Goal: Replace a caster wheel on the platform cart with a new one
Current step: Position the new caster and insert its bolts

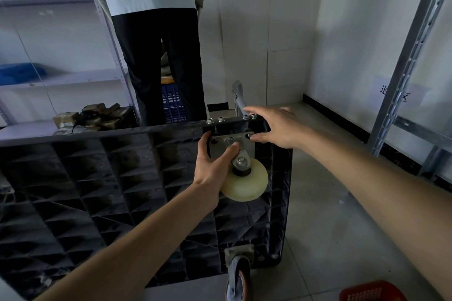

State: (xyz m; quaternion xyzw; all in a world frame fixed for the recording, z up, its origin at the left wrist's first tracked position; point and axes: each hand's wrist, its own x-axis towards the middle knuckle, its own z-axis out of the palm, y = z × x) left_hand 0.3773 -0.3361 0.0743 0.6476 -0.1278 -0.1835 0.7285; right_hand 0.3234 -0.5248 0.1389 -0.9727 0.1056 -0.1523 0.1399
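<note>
The black platform cart (110, 178) stands on its side, ribbed underside toward me. At its upper right corner a caster with a cream wheel (245, 184) and a metal mounting plate (220, 144) lies against the cart. My left hand (211, 166) grips the caster's plate and fork, thumb on the plate's left edge. My right hand (276, 127) grips the cart's corner, fingertips at the plate's right side. Several loose nuts (221, 119) sit on the cart's top edge. A second caster with a grey and orange wheel (238, 276) is fixed at the lower right corner.
A person in a white shirt and dark trousers (159, 56) stands just behind the cart. Metal shelving (61, 76) is on the left, a steel rack upright (403, 68) on the right. A red crate (371, 292) sits on the tiled floor at the lower right.
</note>
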